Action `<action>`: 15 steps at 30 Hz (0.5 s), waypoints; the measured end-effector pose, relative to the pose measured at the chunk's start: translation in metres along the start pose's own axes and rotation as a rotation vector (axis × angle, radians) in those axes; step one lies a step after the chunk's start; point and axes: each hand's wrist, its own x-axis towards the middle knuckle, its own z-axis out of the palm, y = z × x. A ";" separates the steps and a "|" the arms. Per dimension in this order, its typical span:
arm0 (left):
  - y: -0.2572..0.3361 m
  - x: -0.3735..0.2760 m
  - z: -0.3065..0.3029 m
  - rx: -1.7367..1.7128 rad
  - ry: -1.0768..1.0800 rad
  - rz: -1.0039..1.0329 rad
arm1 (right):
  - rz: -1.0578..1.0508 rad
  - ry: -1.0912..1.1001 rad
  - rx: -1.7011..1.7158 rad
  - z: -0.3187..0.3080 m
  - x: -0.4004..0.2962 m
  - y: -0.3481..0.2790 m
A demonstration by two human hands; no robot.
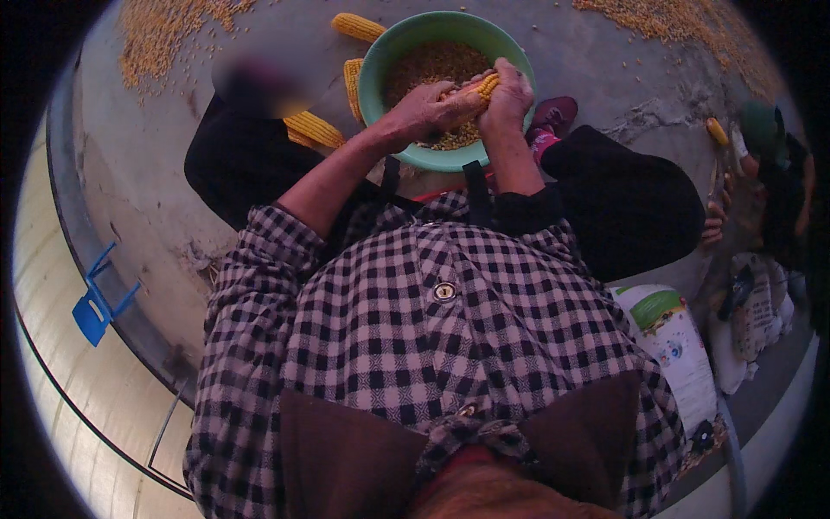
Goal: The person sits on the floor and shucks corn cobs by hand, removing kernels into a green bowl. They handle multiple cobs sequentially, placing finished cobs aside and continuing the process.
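Note:
A green plastic basin (447, 159) stands on the floor between the legs, with loose corn kernels (425, 65) inside. Over its right half, my left hand (431, 110) and my right hand (509, 94) meet around an ear of corn (487, 86). Yellow kernels show at its right end, and a pinkish part lies along the left fingers. The fingers hide much of the ear, so a second cob in the grip cannot be ruled out. Left of the basin lie more ears: one at the top (360, 27), one against the rim (352, 84), and some by the knee (316, 128).
Kernels are spread on the concrete floor at upper left (155, 39) and upper right (674, 26). A co-worker (775, 175) is at the far right, near an ear of corn (717, 131). White printed sacks (677, 353) lie at right. A blue chair (93, 314) is at left.

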 end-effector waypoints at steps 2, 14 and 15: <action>-0.004 0.003 -0.001 0.099 -0.040 0.060 | -0.026 -0.022 0.000 -0.007 0.008 0.010; -0.014 0.009 0.007 -0.077 0.060 0.181 | -0.049 -0.073 -0.128 0.011 -0.012 -0.006; -0.009 0.007 0.009 0.022 0.046 0.204 | -0.029 -0.087 -0.112 0.012 -0.015 -0.008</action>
